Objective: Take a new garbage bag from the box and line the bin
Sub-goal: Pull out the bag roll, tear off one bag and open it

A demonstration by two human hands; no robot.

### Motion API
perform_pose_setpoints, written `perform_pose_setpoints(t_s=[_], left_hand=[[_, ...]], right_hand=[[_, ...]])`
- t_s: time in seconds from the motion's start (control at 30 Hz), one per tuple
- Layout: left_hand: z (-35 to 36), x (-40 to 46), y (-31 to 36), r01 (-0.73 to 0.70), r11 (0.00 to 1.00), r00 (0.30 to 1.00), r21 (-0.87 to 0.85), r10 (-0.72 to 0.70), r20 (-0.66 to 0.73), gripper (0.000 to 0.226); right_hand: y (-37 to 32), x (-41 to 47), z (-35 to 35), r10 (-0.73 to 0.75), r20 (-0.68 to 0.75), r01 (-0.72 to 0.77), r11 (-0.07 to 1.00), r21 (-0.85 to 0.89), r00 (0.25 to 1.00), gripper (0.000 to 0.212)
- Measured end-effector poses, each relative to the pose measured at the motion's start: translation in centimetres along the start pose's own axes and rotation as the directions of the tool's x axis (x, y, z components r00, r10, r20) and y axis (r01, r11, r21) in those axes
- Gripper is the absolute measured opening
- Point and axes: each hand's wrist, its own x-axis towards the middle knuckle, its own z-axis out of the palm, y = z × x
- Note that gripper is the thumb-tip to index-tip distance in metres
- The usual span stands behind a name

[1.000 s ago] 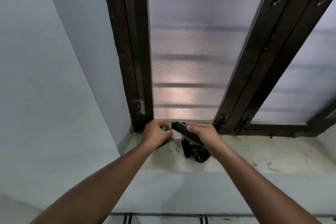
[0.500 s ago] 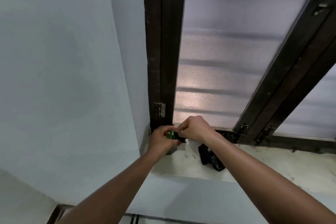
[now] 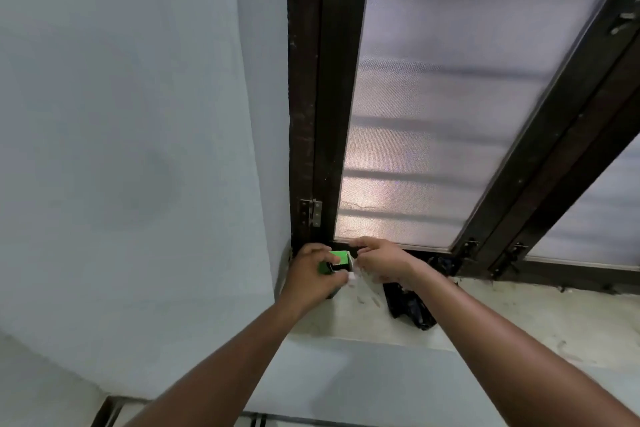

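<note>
both hands close on the small green cardboard box (image 3: 335,262) at the inner corner of the pale stone window sill (image 3: 540,319): the left hand (image 3: 313,272) clamps the box from the side, apparently to steady it, while the right hand (image 3: 381,260) pinches at its open white end, likely to draw out a bag. forearms reach forward, wrists converging. just right lies a crumpled black plastic bag (image 3: 408,305). beyond stand the dark wooden window frame (image 3: 325,97) and frosted glass pane (image 3: 433,114). no bin visible.
</note>
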Motion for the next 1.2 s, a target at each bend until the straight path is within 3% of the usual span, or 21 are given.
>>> perform_pose_setpoints(t_s=[0.1, 0.23, 0.3, 0.37, 0.47, 0.57, 0.67, 0.73, 0.93, 1.1, 1.2], left_hand=[[-0.2, 0.0, -0.5, -0.048, 0.999, 0.997, 0.0, 0.047, 0.066, 0.056], [0.0, 0.4, -0.8, -0.03, 0.998, 0.995, -0.056, 0.025, -0.096, 0.017], [0.1, 0.4, -0.9, -0.001, 0.996, 0.992, -0.089, -0.01, -0.127, 0.014], [0.1, 0.2, -0.7, 0.024, 0.993, 0.992, -0.112, -0.038, -0.121, 0.02], [-0.1, 0.1, -0.4, 0.031, 0.988, 0.996, -0.149, -0.043, -0.079, 0.023], [-0.3, -0.2, -0.2, 0.009, 0.987, 1.0, -0.163, -0.007, 0.014, 0.038], [-0.2, 0.1, -0.6, -0.01, 0.988, 0.999, -0.155, 0.014, 0.031, 0.048], [-0.1, 0.2, -0.8, -0.023, 0.983, 0.999, -0.181, 0.028, 0.022, 0.049], [-0.1, 0.3, -1.1, -0.077, 0.985, 0.997, -0.152, 0.079, 0.007, 0.045], [0.0, 0.7, -0.9, -0.089, 0.996, 0.994, 0.002, 0.089, 0.058, 0.04], [0.2, 1.1, -1.2, -0.097, 0.992, 0.995, 0.079, 0.094, 0.042, 0.038]], right_hand=[[0.9, 0.2, -0.1, 0.054, 0.036, -0.062, 0.956, 0.286, 0.998, 0.026], [0.8, 0.6, -0.6, 0.0, 0.001, -0.001, 0.929, 0.37, 1.0, 0.026], [0.3, 0.5, -0.8, -0.043, 0.071, 0.007, 0.894, 0.447, 0.997, 0.038], [-0.4, -0.1, -0.7, -0.092, 0.15, 0.012, 0.884, 0.467, 0.984, 0.033], [-1.3, -0.4, 0.4, -0.133, 0.119, 0.078, 0.92, 0.385, 0.984, 0.011], [-1.9, -0.4, 1.6, -0.132, -0.034, 0.136, 0.962, 0.236, 0.991, 0.003], [-2.1, -0.1, 2.8, -0.189, -0.236, 0.184, 0.982, -0.044, 0.953, 0.007], [-2.2, 0.1, 3.6, -0.278, -0.297, 0.213, 0.949, -0.231, 0.914, 0.007], [-1.2, 0.0, 4.7, -0.376, -0.377, 0.233, 0.898, -0.373, 0.846, 0.022], [-0.1, -0.1, 4.0, -0.266, -0.267, 0.274, 0.962, -0.009, 0.926, 0.041], [0.6, -0.5, 3.3, -0.219, -0.275, 0.273, 0.946, 0.174, 0.936, 0.035]])
